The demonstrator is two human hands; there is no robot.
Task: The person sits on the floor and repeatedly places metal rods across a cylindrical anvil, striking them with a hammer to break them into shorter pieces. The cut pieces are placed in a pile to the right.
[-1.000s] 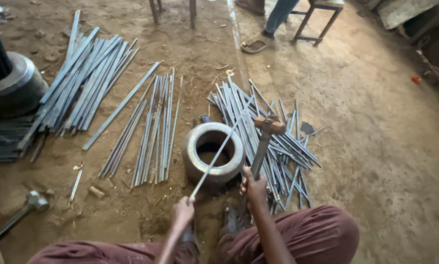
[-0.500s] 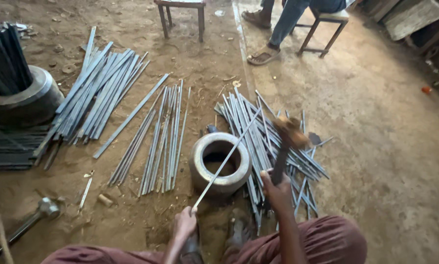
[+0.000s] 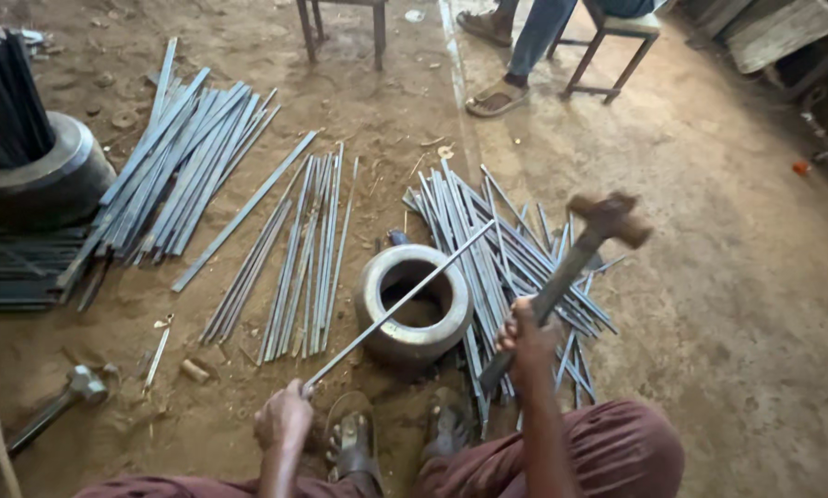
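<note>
Sitting low on the dirt floor (image 3: 727,304), the person grips a thin metal rod (image 3: 397,309) in the left hand (image 3: 283,417), fingers closed round its near end. The rod slants up and to the right, lying across the top of a heavy steel ring (image 3: 412,304) that stands on the floor just ahead of the person's sandalled feet (image 3: 354,441); its far tip reaches past the ring's rim toward a fanned heap of rods (image 3: 515,258) on the right. The right hand (image 3: 525,337) is clenched on the wooden handle of a hammer (image 3: 575,263), which is raised and tilted, its blurred head up and to the right, above that heap and well clear of the ring.

Left of the ring, a loose row of rods (image 3: 299,254) lies roughly parallel on the floor, and farther left a larger bundle of flat strips (image 3: 179,166) leans toward a broad round metal block (image 3: 50,180) with dark bars standing on it. Another hammer (image 3: 64,397) rests on the ground at the lower left, apart from both hands. At the top, another person's leg and sandalled foot (image 3: 497,97) show beside a small stool (image 3: 621,46), well away from the work.
</note>
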